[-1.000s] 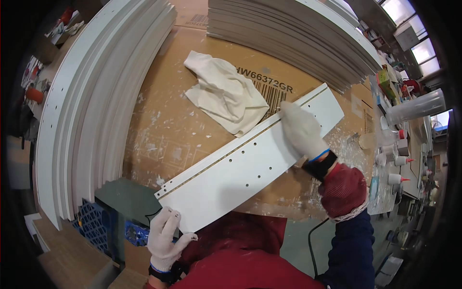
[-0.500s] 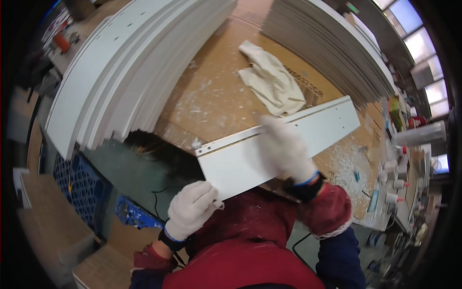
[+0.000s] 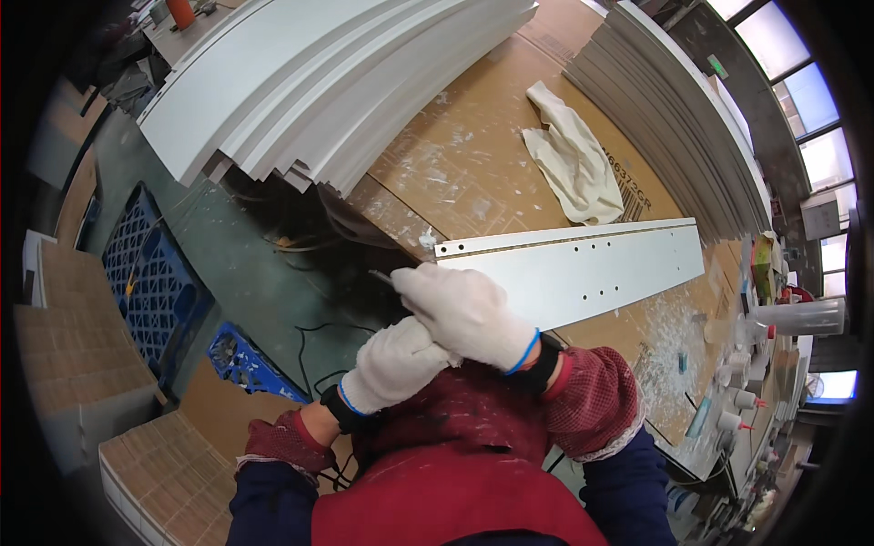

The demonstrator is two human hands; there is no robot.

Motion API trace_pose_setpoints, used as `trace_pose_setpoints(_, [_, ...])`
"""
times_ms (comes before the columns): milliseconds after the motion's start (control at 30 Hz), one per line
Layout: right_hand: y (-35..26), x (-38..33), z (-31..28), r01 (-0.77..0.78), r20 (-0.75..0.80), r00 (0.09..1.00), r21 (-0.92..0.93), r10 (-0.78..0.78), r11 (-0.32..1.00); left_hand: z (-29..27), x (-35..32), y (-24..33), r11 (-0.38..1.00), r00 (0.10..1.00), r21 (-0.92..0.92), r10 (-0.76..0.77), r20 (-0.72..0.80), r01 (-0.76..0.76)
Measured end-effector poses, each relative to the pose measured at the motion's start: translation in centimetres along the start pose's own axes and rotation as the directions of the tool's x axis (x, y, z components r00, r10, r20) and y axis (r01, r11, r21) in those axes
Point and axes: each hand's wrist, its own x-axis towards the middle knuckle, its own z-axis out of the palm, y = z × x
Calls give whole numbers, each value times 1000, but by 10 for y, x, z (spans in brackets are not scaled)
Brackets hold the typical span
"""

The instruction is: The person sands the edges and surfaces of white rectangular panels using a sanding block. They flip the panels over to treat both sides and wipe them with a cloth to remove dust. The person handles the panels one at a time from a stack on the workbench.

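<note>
A long white panel (image 3: 583,273) with small drilled holes lies across the cardboard-covered bench (image 3: 455,164). Its left end sticks out past the bench edge. My right hand (image 3: 464,309), in a white glove, sits at that left end with its fingers curled. A thin dark tool tip (image 3: 382,278) pokes out from under the fingers. My left hand (image 3: 391,364), also gloved, is tucked just below and against the right hand. Its fingers are hidden by the right hand.
A crumpled cream rag (image 3: 574,164) lies on the cardboard behind the panel. Stacks of white panels (image 3: 309,82) and grey boards (image 3: 674,118) flank the bench. Blue crates (image 3: 146,273) and cables are on the floor at left, and small bottles (image 3: 737,400) stand at right.
My right hand slid from the panel's middle to its left end. My left hand came up from below to meet it. The view swung left toward the floor.
</note>
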Motion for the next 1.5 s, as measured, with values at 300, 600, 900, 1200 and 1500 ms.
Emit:
trace_pose_setpoints(300, [65, -61, -32, -414, -432, 840, -121, 327, 902, 1, -13, -3, 983, 971, -60, -162, 176, 175])
trace_pose_setpoints(600, [-4, -33, -8, -7, -105, 994, -2, 7, 1000, 0, -18, -9, 962, 925, -18, -255, 283, 271])
trace_pose_setpoints(900, [-6, -41, -9, -148, -16, 988, -397, 155, 906, -14, -22, -20, 737, 774, -235, -607, 182, 634])
trace_pose_setpoints(1200, [45, -105, -37, -210, -313, 915, 166, 254, 963, -29, -35, -31, 371, 485, -521, -869, 98, 769])
trace_pose_setpoints(1500, [106, -162, -37, -631, -627, 722, -427, 291, 648, -15, 38, -19, 331, 586, -545, -705, 399, 770])
